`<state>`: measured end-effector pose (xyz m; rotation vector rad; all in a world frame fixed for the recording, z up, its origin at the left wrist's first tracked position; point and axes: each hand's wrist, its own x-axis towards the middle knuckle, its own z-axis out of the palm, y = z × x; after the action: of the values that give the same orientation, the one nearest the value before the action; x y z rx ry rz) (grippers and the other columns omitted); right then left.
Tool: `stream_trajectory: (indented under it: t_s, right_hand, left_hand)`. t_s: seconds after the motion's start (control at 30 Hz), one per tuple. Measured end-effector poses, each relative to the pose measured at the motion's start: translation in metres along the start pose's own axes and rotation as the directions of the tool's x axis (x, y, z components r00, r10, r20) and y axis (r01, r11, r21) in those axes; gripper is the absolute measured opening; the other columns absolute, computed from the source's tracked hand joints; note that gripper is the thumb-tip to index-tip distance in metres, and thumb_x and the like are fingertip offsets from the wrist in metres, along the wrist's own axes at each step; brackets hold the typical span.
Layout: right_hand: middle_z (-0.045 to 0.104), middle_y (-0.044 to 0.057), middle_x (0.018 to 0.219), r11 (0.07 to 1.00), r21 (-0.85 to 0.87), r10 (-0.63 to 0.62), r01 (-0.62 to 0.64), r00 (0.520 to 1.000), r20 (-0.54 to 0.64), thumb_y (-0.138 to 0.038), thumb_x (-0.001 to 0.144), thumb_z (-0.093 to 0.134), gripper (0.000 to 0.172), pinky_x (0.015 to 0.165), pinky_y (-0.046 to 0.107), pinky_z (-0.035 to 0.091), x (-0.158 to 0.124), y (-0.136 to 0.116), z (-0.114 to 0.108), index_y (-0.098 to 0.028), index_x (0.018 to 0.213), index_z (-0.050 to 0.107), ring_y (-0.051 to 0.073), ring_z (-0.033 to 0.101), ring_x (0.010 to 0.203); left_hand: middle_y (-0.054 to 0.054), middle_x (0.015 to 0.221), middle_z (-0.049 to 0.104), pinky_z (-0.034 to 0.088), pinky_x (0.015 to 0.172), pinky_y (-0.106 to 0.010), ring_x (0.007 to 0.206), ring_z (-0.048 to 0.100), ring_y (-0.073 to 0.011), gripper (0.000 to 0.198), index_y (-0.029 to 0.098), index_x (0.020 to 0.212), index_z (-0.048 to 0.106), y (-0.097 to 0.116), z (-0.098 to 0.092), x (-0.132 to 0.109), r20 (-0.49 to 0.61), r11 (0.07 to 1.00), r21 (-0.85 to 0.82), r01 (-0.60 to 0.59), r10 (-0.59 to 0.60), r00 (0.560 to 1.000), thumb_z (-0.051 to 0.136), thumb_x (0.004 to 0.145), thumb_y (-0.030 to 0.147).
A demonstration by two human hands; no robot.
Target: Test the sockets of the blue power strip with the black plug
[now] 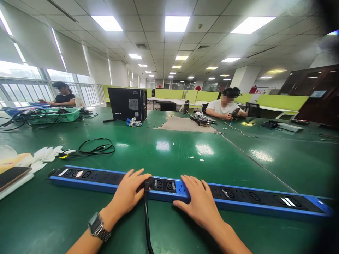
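A long blue power strip with black socket panels lies across the green table in front of me. My left hand grips it left of the middle, with fingers over the top and the thumb at the near side. Between index finger and thumb stands a black power plug, and its thick cord runs down toward me. How far the plug sits in a socket is hidden. My right hand holds the strip by the blue section, its thumb on the near edge and its fingers over the top.
A coiled black cable lies behind the strip. At left are a phone, white tissues and a green basket of cables. Further back stand a black computer case and a person handling something dark; another sits far left.
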<state>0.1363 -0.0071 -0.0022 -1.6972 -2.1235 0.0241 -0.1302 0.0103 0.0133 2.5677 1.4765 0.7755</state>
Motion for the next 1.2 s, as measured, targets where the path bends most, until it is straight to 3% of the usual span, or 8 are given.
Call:
stream_trajectory:
  t_s: [0.13, 0.33, 0.5, 0.67, 0.8, 0.9, 1.03, 1.2]
  right_hand:
    - [0.059, 0.011, 0.133, 0.976, 0.155, -0.145, 0.151, 0.988, -0.05, -0.045, 0.073, 0.071, 0.066, 0.107, 0.052, 0.035, 0.017, -0.046, 0.004, -0.021, 0.132, 0.053, 0.03, 0.051, 0.124]
    - [0.072, 0.005, 0.101, 0.909, 0.311, -0.245, 0.277, 0.96, -0.139, -0.027, 0.085, 0.059, 0.027, 0.096, 0.041, 0.043, 0.04, -0.1, 0.023, -0.023, 0.112, 0.065, 0.022, 0.061, 0.098]
    - [0.07, 0.009, 0.108, 0.896, 0.391, -0.04, 0.208, 0.917, -0.397, -0.038, 0.092, 0.05, 0.034, 0.091, 0.039, 0.047, 0.032, -0.063, 0.003, -0.021, 0.12, 0.06, 0.022, 0.063, 0.099]
    - [0.07, 0.007, 0.104, 0.93, 0.339, -0.058, 0.141, 0.968, -0.242, -0.037, 0.092, 0.05, 0.029, 0.086, 0.036, 0.051, 0.009, -0.002, -0.011, -0.023, 0.114, 0.062, 0.021, 0.064, 0.095]
    - [0.069, 0.007, 0.106, 0.952, 0.272, -0.101, 0.143, 0.981, -0.163, -0.034, 0.092, 0.05, 0.026, 0.089, 0.039, 0.049, 0.001, 0.008, -0.004, -0.022, 0.112, 0.061, 0.022, 0.062, 0.1]
    - [0.067, 0.009, 0.119, 0.967, 0.203, -0.128, 0.152, 0.983, -0.129, -0.037, 0.088, 0.055, 0.036, 0.101, 0.048, 0.041, 0.001, 0.004, -0.003, -0.023, 0.121, 0.058, 0.024, 0.059, 0.111]
    - [0.053, 0.016, 0.14, 0.999, 0.011, -0.034, 0.035, 0.994, -0.106, -0.046, 0.071, 0.071, 0.078, 0.111, 0.061, 0.025, -0.002, 0.01, -0.003, -0.016, 0.138, 0.044, 0.033, 0.049, 0.127]
    - [0.055, 0.014, 0.138, 0.99, -0.139, -0.018, 0.011, 0.999, -0.051, -0.043, 0.072, 0.07, 0.069, 0.111, 0.053, 0.031, -0.006, 0.02, 0.004, -0.014, 0.132, 0.053, 0.032, 0.049, 0.128]
  left_hand:
    - [-0.016, 0.144, 0.049, 0.021, 0.111, -0.065, 0.134, 0.041, -0.0394, 0.091, 0.02, 0.146, 0.036, -0.005, 0.007, -0.009, -0.035, 0.963, 0.259, 0.077, -0.07, 0.997, 0.074, 0.069, 0.048]
    - [-0.015, 0.143, 0.05, 0.028, 0.108, -0.062, 0.132, 0.044, -0.0374, 0.069, 0.022, 0.141, 0.046, -0.008, 0.011, -0.011, 0.025, 0.922, 0.38, 0.067, -0.083, 0.996, 0.068, 0.077, 0.036]
    - [-0.014, 0.143, 0.05, 0.027, 0.108, -0.063, 0.133, 0.043, -0.0379, 0.072, 0.023, 0.142, 0.044, -0.01, 0.013, -0.011, 0.009, 0.92, 0.389, 0.053, -0.061, 0.998, 0.069, 0.079, 0.045]
    - [-0.015, 0.142, 0.052, 0.027, 0.108, -0.063, 0.132, 0.044, -0.0379, 0.073, 0.023, 0.142, 0.044, -0.013, 0.015, -0.011, 0.007, 0.926, 0.375, 0.054, -0.062, 0.998, 0.067, 0.079, 0.051]
    - [-0.015, 0.141, 0.052, 0.027, 0.107, -0.066, 0.131, 0.044, -0.0391, 0.076, 0.023, 0.141, 0.045, -0.011, 0.013, -0.009, -0.002, 0.949, 0.308, 0.071, -0.074, 0.997, 0.067, 0.077, 0.056]
    - [-0.013, 0.14, 0.054, 0.032, 0.107, -0.06, 0.128, 0.049, -0.0341, 0.065, 0.024, 0.14, 0.045, 0.009, 0.017, 0.001, -0.038, 0.986, 0.168, 0.019, -0.012, 0.999, 0.064, 0.082, 0.049]
    - [-0.011, 0.132, 0.06, 0.043, 0.103, -0.048, 0.12, 0.055, -0.0279, 0.058, 0.023, 0.139, 0.047, 0.063, 0.042, 0.026, -0.06, 0.987, -0.081, -0.137, 0.133, 0.989, 0.064, 0.084, 0.032]
    - [-0.006, 0.115, 0.07, 0.048, 0.097, -0.039, 0.107, 0.063, -0.0222, 0.035, 0.022, 0.119, 0.063, 0.091, 0.061, 0.046, -0.175, 0.961, -0.269, -0.066, 0.018, 0.984, 0.055, 0.086, 0.012]
